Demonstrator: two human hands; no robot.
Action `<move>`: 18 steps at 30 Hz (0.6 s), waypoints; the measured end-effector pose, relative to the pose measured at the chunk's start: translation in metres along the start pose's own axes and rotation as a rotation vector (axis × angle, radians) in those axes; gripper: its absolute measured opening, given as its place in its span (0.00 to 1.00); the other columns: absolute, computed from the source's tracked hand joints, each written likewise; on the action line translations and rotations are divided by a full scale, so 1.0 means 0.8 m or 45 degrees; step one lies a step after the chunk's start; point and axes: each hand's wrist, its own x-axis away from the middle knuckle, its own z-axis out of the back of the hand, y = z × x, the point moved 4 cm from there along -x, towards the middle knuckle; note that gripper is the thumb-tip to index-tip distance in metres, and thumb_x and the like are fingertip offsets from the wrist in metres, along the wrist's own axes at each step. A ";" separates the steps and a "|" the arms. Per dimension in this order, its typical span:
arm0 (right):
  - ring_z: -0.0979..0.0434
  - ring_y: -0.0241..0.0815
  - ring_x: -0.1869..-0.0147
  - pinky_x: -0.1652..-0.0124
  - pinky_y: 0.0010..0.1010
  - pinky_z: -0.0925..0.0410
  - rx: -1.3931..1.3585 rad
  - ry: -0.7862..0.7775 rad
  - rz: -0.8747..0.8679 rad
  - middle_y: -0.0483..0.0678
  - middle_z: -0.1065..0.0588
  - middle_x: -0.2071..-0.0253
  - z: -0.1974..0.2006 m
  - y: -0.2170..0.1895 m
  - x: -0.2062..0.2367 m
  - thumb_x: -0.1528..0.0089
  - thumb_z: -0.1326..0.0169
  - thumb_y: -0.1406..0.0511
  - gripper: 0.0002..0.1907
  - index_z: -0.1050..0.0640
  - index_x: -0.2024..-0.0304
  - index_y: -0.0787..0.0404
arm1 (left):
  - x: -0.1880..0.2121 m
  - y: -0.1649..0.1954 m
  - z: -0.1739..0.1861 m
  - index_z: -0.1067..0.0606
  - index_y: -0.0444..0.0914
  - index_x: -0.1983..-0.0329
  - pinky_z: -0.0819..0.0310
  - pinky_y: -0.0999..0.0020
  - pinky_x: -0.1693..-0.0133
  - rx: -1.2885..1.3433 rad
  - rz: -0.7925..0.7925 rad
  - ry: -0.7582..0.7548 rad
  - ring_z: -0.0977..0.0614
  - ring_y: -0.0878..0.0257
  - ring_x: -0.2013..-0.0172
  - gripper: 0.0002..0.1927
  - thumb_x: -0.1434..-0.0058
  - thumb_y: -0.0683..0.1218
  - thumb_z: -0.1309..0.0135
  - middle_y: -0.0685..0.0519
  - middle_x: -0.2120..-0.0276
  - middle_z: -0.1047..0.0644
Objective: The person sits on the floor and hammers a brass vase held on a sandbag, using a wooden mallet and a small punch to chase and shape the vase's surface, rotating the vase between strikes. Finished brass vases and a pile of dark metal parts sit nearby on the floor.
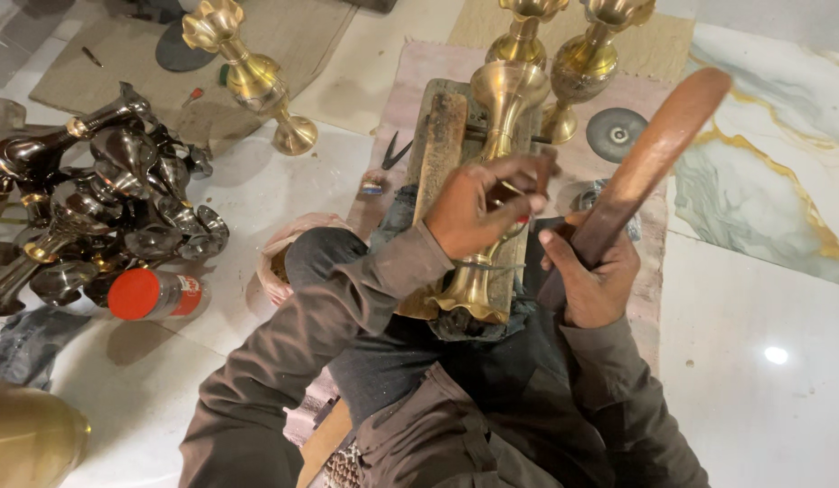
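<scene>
Two hands work one brass vase (496,181) lying on a wooden block (438,145). Left hand (483,203) pinches a small tool against it; right hand (596,280) grips a wooden mallet (655,154).

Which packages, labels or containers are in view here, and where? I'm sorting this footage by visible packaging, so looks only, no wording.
Can: lies on its side on the white floor, left of the person's knee, beside the pile of dark metal vases; cylinder with red cap end and a red and white label.
Plastic bag: crumpled, pinkish and translucent, on the floor by the left knee.
No signs or screens show.
</scene>
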 end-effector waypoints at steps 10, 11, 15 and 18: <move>0.27 0.54 0.51 0.53 0.40 0.32 0.988 -0.138 0.178 0.60 0.29 0.52 0.059 0.021 0.043 0.37 0.44 0.70 0.32 0.35 0.30 0.69 | -0.030 -0.004 0.022 0.29 0.44 0.35 0.16 0.57 0.52 -0.548 -0.143 -0.352 0.12 0.54 0.58 0.29 0.40 0.44 0.35 0.48 0.58 0.15; 0.28 0.55 0.52 0.54 0.41 0.33 1.106 -0.120 0.215 0.61 0.30 0.52 0.064 0.021 0.048 0.39 0.43 0.71 0.36 0.37 0.28 0.67 | -0.029 -0.006 0.018 0.29 0.44 0.35 0.16 0.57 0.52 -0.588 -0.125 -0.383 0.12 0.53 0.58 0.30 0.40 0.44 0.35 0.48 0.58 0.15; 0.25 0.58 0.51 0.55 0.42 0.30 1.222 -0.149 0.212 0.60 0.29 0.51 0.075 0.020 0.056 0.40 0.40 0.71 0.38 0.35 0.27 0.59 | -0.028 -0.001 0.012 0.28 0.44 0.35 0.16 0.57 0.51 -0.637 -0.285 -0.368 0.12 0.52 0.56 0.28 0.40 0.44 0.35 0.44 0.44 0.20; 0.23 0.56 0.52 0.55 0.42 0.29 1.232 -0.116 0.189 0.58 0.27 0.50 0.079 0.016 0.057 0.40 0.40 0.71 0.36 0.32 0.29 0.56 | -0.027 -0.003 0.010 0.29 0.46 0.32 0.16 0.59 0.48 -0.680 -0.181 -0.432 0.12 0.54 0.55 0.29 0.37 0.44 0.37 0.48 0.45 0.20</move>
